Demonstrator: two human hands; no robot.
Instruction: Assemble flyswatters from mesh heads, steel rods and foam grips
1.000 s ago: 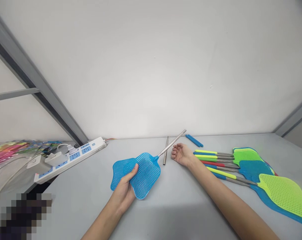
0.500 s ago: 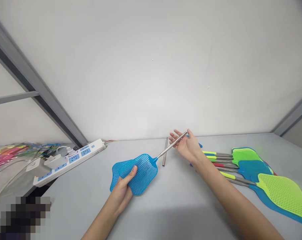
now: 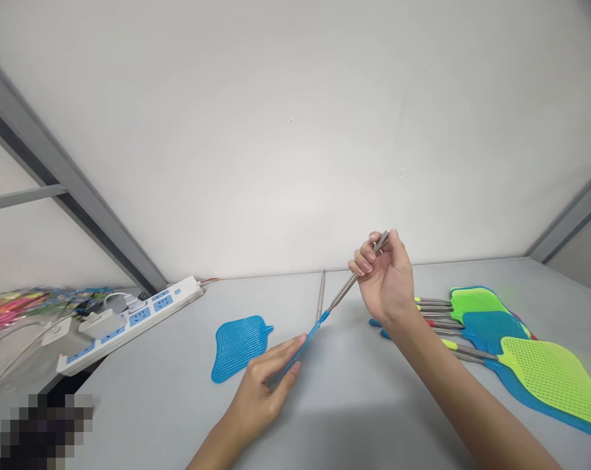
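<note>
My left hand (image 3: 271, 385) pinches the blue mesh head of a fly swatter (image 3: 346, 288), which is turned edge-on to me. My right hand (image 3: 388, 281) curls its fingers around the upper end of that swatter's metal rod, which slants up to the right. A loose blue swatter head (image 3: 239, 346), without a rod, lies flat on the table to the left of my left hand. Behind the held swatter a separate metal rod (image 3: 321, 294) rests on the table, its near end hidden.
Several assembled fly swatters, among them a yellow-green one (image 3: 550, 375), are piled at the right. At the left stand a white power strip (image 3: 139, 320) with plugged-in adapters and colourful items in clear plastic (image 3: 16, 310). A white wall (image 3: 295, 163) rises behind the grey table (image 3: 354, 418).
The held swatter head has turned from facing me to edge-on and moved right, uncovering the loose head. My right hand's fingers have closed around the rod, farther right and higher.
</note>
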